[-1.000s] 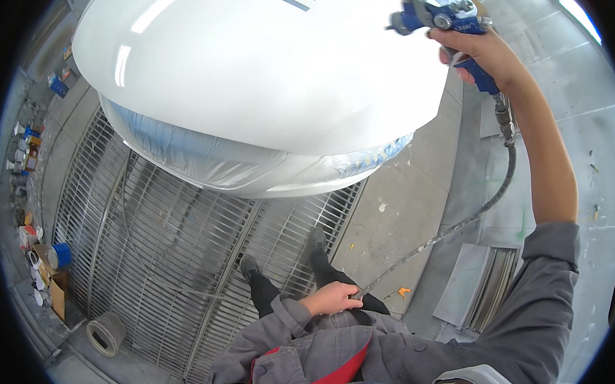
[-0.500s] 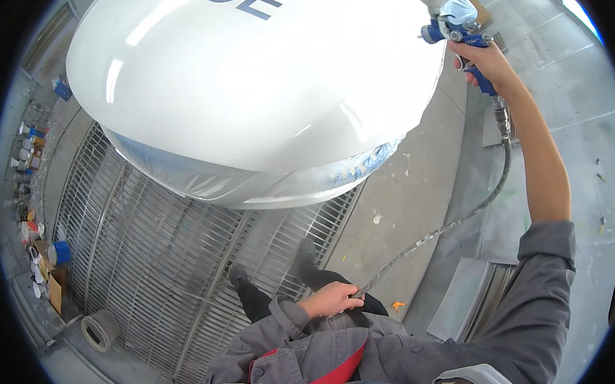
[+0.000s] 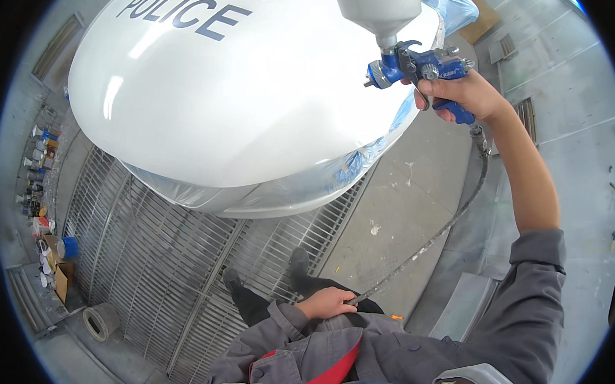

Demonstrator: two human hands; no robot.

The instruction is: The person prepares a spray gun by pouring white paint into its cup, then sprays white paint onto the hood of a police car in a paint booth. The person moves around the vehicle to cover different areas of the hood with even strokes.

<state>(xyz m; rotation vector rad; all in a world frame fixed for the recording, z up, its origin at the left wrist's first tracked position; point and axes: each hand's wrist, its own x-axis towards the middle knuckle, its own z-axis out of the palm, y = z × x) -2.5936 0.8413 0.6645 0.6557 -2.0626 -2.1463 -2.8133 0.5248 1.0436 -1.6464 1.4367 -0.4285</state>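
Note:
My right hand (image 3: 465, 96) grips a blue spray gun (image 3: 425, 69) with a white cup (image 3: 379, 11) on top. Its nozzle points left, over the right edge of a glossy white car hood (image 3: 242, 112) that bears dark lettering. From the gun's handle a stained air hose (image 3: 426, 243) hangs down and curves back toward my waist. There my left hand (image 3: 327, 303) is closed around the hose. Clear and bluish plastic film (image 3: 308, 185) covers the car just below the hood's front edge.
A metal floor grate (image 3: 151, 253) runs under the car and my feet. Along the left wall stand several cans and boxes, among them a blue can (image 3: 67, 247). A round pale bucket (image 3: 100, 321) lies at the lower left. Grey wall panels (image 3: 568, 136) rise close on the right.
My right hand has brought the spray gun left and nearer to me, so its cup now shows over the hood. The view has shifted slightly. My left hand still holds the hose.

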